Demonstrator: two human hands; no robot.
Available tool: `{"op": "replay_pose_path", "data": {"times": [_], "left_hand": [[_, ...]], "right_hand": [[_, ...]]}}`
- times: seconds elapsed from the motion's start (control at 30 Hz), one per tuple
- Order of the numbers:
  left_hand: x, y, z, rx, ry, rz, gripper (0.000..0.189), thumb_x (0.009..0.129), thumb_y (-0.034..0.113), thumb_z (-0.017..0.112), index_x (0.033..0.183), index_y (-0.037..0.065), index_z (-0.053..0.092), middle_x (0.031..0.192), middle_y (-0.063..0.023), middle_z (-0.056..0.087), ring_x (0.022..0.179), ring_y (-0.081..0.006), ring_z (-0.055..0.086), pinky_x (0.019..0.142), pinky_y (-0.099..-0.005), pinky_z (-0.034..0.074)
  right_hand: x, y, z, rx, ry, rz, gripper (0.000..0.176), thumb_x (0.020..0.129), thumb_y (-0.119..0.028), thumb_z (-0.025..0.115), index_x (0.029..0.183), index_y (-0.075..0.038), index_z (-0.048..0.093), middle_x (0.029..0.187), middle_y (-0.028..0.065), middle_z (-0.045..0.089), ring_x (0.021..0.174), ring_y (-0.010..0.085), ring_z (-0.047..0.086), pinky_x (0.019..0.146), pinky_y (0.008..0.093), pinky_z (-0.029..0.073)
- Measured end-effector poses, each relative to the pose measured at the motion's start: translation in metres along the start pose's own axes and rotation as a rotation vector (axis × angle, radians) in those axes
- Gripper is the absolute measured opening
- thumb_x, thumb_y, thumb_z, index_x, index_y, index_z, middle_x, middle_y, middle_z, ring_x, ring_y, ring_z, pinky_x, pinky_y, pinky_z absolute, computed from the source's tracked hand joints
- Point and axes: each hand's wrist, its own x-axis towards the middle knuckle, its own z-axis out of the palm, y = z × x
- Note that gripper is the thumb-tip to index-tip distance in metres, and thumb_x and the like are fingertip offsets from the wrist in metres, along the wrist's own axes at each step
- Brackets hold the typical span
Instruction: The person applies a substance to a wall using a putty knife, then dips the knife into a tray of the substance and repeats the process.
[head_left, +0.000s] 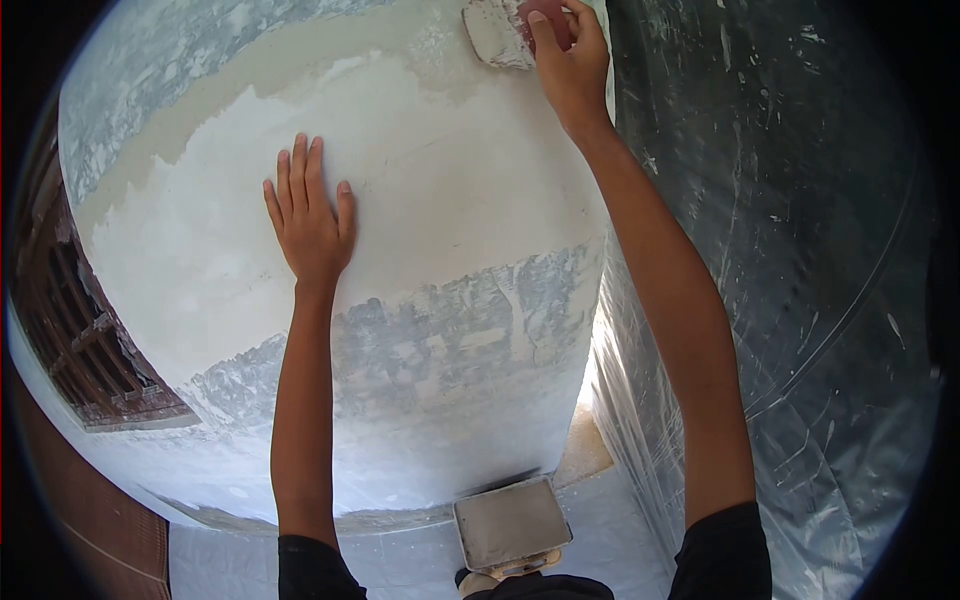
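Note:
Flat against a wall [430, 170] rests my left hand [312, 225], its fingers spread and nothing in it. The wall has a smooth pale coat across its middle and patchy grey areas above and below. Near the top right edge of the wall, my right hand [575, 55] grips the reddish handle of a putty knife [497, 35]. Pale paste covers its wide blade, which is at the wall surface.
Below stands a rectangular tray [513, 522] with a grey surface. Dark, splattered plastic sheeting [800, 220] hangs on the right. At the left is a brown barred window [90, 340]. Pale sheeting [230, 565] covers the floor.

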Motion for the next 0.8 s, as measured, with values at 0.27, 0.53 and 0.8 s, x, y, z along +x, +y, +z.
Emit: {"op": "replay_pose_path", "data": {"times": [0.27,0.53,0.8], "left_hand": [[-0.001,0.000,0.001,0.006,-0.006,-0.009,0.056,0.104,0.029,0.046,0.158,0.015,0.039,0.164,-0.0033,0.038,0.155,-0.0255,0.028,0.127,-0.0505,0.014],[-0.002,0.001,0.001,0.012,-0.002,-0.014,0.056,0.103,0.028,0.046,0.157,0.015,0.040,0.164,-0.0035,0.038,0.154,-0.0259,0.029,0.126,-0.0507,0.015],[-0.002,-0.001,-0.001,-0.003,0.018,-0.010,0.056,0.100,0.028,0.051,0.154,0.016,0.046,0.161,-0.0031,0.044,0.152,-0.0250,0.034,0.126,-0.0494,0.018]], "right_hand": [[0.017,0.016,-0.043,-0.546,0.154,0.035,0.040,0.100,-0.020,0.064,0.133,0.002,0.055,0.113,0.0162,0.070,0.102,0.0260,0.070,0.089,0.0373,0.054],[-0.013,-0.008,0.003,0.027,0.038,0.118,0.038,0.101,-0.019,0.063,0.132,0.002,0.056,0.113,0.0156,0.070,0.100,0.0245,0.070,0.088,0.0349,0.054],[-0.019,0.002,-0.007,-0.259,0.101,0.127,0.040,0.096,-0.016,0.068,0.131,-0.001,0.057,0.120,0.0132,0.069,0.105,0.0179,0.068,0.090,0.0311,0.054]]}}
